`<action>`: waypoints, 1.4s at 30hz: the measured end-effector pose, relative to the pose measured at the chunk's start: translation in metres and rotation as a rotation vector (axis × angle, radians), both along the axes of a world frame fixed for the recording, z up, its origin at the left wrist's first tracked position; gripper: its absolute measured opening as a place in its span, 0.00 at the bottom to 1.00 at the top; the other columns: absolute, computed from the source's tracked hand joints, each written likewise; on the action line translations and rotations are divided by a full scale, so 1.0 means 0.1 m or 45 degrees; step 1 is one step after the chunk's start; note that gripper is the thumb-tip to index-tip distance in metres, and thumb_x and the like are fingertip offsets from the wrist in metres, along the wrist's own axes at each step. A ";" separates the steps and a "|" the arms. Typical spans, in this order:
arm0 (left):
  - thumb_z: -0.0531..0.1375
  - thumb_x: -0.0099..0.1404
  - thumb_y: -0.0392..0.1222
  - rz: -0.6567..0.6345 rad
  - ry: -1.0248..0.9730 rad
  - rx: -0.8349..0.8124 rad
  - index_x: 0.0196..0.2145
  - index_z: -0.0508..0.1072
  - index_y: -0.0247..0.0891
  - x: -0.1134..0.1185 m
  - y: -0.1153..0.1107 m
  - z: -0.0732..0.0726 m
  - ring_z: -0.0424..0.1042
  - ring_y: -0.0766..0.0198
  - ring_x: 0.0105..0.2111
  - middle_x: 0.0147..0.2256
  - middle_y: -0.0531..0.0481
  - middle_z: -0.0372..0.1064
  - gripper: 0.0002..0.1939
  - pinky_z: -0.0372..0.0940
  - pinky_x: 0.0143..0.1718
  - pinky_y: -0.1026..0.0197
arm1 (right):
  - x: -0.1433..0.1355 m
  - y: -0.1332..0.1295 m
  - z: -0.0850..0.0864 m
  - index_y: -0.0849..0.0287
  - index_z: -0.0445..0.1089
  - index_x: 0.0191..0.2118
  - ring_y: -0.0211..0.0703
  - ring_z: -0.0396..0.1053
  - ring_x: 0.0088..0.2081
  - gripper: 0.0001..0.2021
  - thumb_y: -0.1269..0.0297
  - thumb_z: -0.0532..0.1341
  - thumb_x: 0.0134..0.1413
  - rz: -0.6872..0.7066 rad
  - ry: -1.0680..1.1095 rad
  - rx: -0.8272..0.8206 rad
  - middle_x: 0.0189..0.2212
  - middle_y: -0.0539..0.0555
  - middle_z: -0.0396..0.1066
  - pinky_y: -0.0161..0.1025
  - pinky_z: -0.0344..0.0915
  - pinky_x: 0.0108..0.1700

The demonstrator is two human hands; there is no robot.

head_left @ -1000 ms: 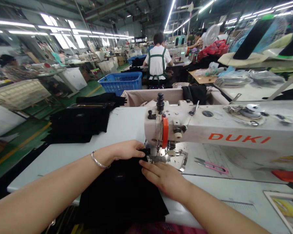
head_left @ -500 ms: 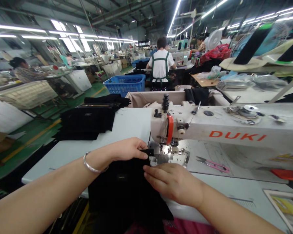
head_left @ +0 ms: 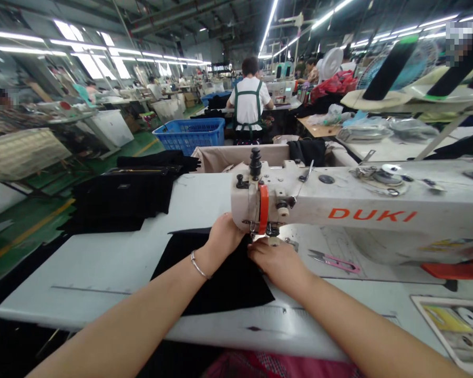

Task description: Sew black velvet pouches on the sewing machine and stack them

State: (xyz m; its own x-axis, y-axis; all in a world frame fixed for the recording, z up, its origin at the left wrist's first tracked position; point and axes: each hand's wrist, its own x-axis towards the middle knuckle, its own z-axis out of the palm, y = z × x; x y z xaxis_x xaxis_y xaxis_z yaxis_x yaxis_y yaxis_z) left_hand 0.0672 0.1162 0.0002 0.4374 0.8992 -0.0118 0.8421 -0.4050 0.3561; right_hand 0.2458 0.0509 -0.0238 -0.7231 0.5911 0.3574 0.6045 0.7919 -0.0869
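A flat black fabric piece (head_left: 220, 286) lies on the sewing machine table, with its far right corner under the machine head. My left hand (head_left: 226, 234) rests at that corner, close against the head, and its fingertips are hidden behind it. Just right of the needle area, my right hand (head_left: 276, 261) has its fingers bent together, pinching the fabric's edge. The white sewing machine (head_left: 315, 197) with red DUKI lettering stands directly above both hands. The needle and presser foot are mostly covered by my hands.
Pink-handled thread snips (head_left: 335, 261) lie right of my right hand. Stacked black fabric pieces (head_left: 122, 202) sit at the table's left. Behind the machine are a cloth-lined bin (head_left: 213, 157), a blue basket (head_left: 191, 137) and a seated person (head_left: 249, 102). Thread cones (head_left: 390, 71) stand at upper right.
Both hands moved up to the needle area with the black fabric. The fabric now lies flat on the table, its small label and the short black strip out of sight. The view shifted right.
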 end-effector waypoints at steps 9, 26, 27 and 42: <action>0.51 0.71 0.30 -0.369 0.035 0.291 0.58 0.66 0.32 -0.19 -0.66 -0.32 0.61 0.57 0.62 0.60 0.40 0.64 0.19 0.56 0.64 0.52 | 0.16 -0.16 -0.22 0.61 0.72 0.49 0.46 0.71 0.49 0.12 0.74 0.54 0.65 -0.015 0.148 0.013 0.50 0.57 0.74 0.43 0.68 0.50; 0.50 0.71 0.31 -0.510 -0.072 0.442 0.54 0.69 0.33 -0.25 -0.58 -0.27 0.67 0.58 0.57 0.54 0.41 0.70 0.16 0.63 0.60 0.53 | 0.10 -0.21 -0.15 0.62 0.72 0.47 0.45 0.73 0.45 0.13 0.74 0.53 0.65 -0.059 0.179 -0.003 0.46 0.56 0.76 0.42 0.69 0.42; 0.50 0.71 0.31 -0.512 -0.078 0.442 0.54 0.69 0.32 -0.25 -0.57 -0.27 0.67 0.58 0.57 0.54 0.41 0.70 0.16 0.63 0.61 0.52 | 0.10 -0.21 -0.15 0.61 0.72 0.48 0.45 0.73 0.45 0.13 0.74 0.53 0.65 -0.061 0.176 -0.010 0.46 0.56 0.76 0.42 0.69 0.42; 0.50 0.70 0.30 -0.548 -0.057 0.441 0.52 0.70 0.33 -0.24 -0.51 -0.21 0.67 0.57 0.56 0.52 0.41 0.71 0.16 0.64 0.61 0.53 | 0.11 -0.18 -0.14 0.60 0.72 0.47 0.45 0.72 0.45 0.12 0.76 0.54 0.63 -0.059 0.116 -0.077 0.43 0.58 0.75 0.42 0.68 0.46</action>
